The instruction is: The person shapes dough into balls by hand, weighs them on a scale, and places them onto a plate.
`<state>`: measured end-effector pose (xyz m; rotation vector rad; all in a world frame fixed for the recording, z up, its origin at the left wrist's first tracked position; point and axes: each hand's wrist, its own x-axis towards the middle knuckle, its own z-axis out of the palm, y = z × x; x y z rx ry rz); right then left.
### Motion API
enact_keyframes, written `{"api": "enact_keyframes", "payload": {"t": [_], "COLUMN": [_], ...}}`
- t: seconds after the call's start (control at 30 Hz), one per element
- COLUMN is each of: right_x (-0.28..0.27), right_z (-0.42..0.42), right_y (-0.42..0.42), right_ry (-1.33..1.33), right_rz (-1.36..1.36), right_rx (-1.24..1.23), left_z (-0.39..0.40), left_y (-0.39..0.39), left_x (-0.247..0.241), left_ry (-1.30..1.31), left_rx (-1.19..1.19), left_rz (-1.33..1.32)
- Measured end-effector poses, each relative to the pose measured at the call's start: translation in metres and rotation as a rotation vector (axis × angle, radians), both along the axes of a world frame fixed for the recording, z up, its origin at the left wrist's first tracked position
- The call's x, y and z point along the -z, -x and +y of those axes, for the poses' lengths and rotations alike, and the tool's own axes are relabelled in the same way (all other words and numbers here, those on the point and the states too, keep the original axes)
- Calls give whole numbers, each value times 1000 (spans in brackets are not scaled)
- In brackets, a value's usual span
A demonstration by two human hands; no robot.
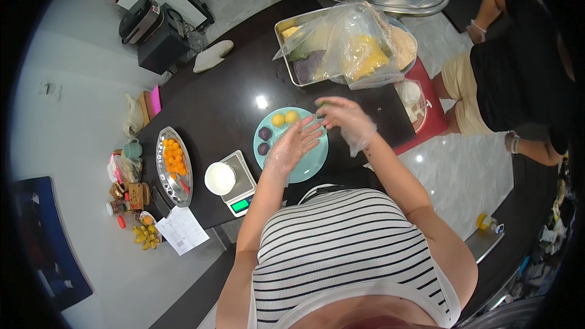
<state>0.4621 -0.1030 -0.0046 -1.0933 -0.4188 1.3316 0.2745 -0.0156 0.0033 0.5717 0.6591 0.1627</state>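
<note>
My left hand [295, 143], in a clear plastic glove, is held palm up with fingers spread over a turquoise plate [304, 171]. To its right my right hand [345, 118], gloved too, has curved fingers against a small green piece [324, 104], seen at its fingertips. Two yellow balls [284, 119] and two purple balls [264, 140] lie on the plate's left part. Left of the plate, a white bowl [220, 178] with white contents stands on a digital kitchen scale [240, 166]. Farther left, a silver oval tray [173, 182] holds several orange balls.
A metal tray [290, 73] with coloured dough and plastic bags stands beyond the plate. An oven mitt [213, 56] lies at the far left. A red stool [425, 82] adjoins the dark table's right end; another person [516, 68] stands beyond. Paper [183, 230] overlaps the left edge.
</note>
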Motion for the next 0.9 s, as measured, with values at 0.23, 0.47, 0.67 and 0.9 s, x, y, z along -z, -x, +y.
{"api": "enact_keyframes", "payload": {"t": [0.23, 0.47, 0.67, 0.9], "right_x": [-30, -13, 11, -4], "right_z": [46, 125, 164, 177], "right_y": [-111, -172, -204, -192], "right_ry": [-234, 146, 80, 173], "right_rz": [236, -1062, -1512, -927], "right_rx": [420, 78, -11, -39], "left_z": [19, 11, -35, -48], "left_y": [-25, -15, 10, 23], "left_x": [-20, 3, -2, 4], "left_ry": [-571, -713, -1112, -1039], "left_rx": [-59, 206, 798, 696], "left_rz": [307, 488, 958, 1028]}}
